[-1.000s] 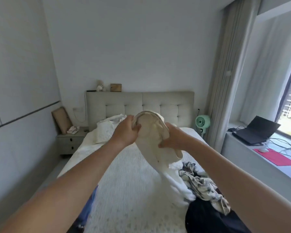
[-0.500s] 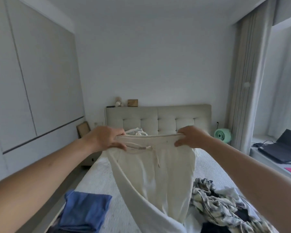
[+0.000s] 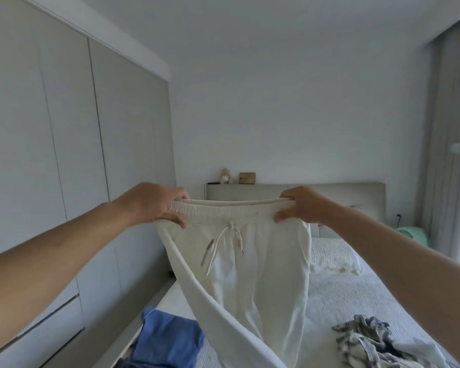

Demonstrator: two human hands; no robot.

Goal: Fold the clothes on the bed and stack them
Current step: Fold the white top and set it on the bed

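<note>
A pair of cream pants [image 3: 252,266] is held up in the air over the bed [image 3: 351,293]. The waistband is stretched flat between two hands. The left hand [image 3: 154,204] grips the left end of the waistband, with the fingers [image 3: 182,193] curled over the top and the thumb pressed on the front. The right hand [image 3: 304,205] grips the right end the same way, with its fingers clamped on the cloth. A tied drawstring [image 3: 230,235] hangs down from the middle of the waistband. The legs of the pants hang down toward the bed, and one leg is swung out toward the bottom of the picture.

A blue piece of clothing [image 3: 168,338] is seen lying at the near left corner of the bed. A crumpled patterned cloth [image 3: 364,338] is seen at the near right, well apart from the blue one. A grey headboard [image 3: 337,195] stands behind the pants. A small toy [image 3: 226,176] and a wooden box [image 3: 247,178] are set on top of it. A green fan [image 3: 412,233] is seen at the right of the bed.
</note>
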